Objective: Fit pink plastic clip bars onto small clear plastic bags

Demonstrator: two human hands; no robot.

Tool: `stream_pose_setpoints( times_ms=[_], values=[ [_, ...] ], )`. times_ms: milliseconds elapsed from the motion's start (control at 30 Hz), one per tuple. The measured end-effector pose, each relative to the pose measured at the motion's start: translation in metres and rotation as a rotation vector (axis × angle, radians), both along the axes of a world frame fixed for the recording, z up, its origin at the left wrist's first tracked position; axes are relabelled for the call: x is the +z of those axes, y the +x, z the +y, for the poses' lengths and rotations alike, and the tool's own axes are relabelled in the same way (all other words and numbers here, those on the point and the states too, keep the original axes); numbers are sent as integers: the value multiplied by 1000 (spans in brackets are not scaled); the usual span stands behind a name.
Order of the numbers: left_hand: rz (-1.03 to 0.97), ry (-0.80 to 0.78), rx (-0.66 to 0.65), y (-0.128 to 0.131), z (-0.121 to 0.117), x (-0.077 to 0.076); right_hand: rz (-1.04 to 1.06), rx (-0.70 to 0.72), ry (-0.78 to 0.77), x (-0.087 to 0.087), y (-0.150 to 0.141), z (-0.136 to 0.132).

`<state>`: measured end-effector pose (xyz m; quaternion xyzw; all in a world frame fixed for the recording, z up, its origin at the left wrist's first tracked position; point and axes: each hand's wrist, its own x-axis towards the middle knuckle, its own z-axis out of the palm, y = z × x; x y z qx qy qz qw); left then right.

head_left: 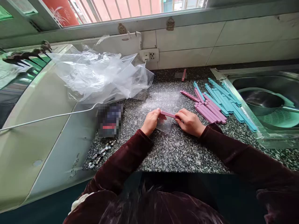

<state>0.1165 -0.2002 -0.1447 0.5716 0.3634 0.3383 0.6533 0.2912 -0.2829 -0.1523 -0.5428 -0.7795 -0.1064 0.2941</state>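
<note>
Over the middle of the counter, a slim pink bag clip (168,114) stretches between my two hands. Its left end meets the closed fingers of my left hand (150,120), which also grip a small clear plastic bag (165,126) hanging just below the clip. At the clip's right end, my right hand (190,122) pinches it between thumb and fingers. Several more pink bag clips (206,112) lie in a loose pile to the right, beside several turquoise ones (225,98). How far the clip is on or in the bag I cannot tell.
A heap of clear plastic bags (102,74) covers the back left, crossed by a white cable (58,116). A blurred-out object (110,120) and a beaded strand (101,154) lie left. One pink clip (184,75) rests at the back. Right is a sink (263,140) holding a pan.
</note>
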Motion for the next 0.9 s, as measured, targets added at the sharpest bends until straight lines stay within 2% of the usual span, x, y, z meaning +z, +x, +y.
stream_pose_setpoints(
  times_ms=[467, 567, 900],
  values=[
    [-82, -139, 75, 5, -2, 2, 30, 14, 99, -1, 1, 1],
    [-96, -127, 71, 5, -1, 0, 29, 16, 123, 0, 1, 2],
    [-123, -217, 101, 5, 0, 2, 98, 19, 95, 1, 2, 3]
  ],
)
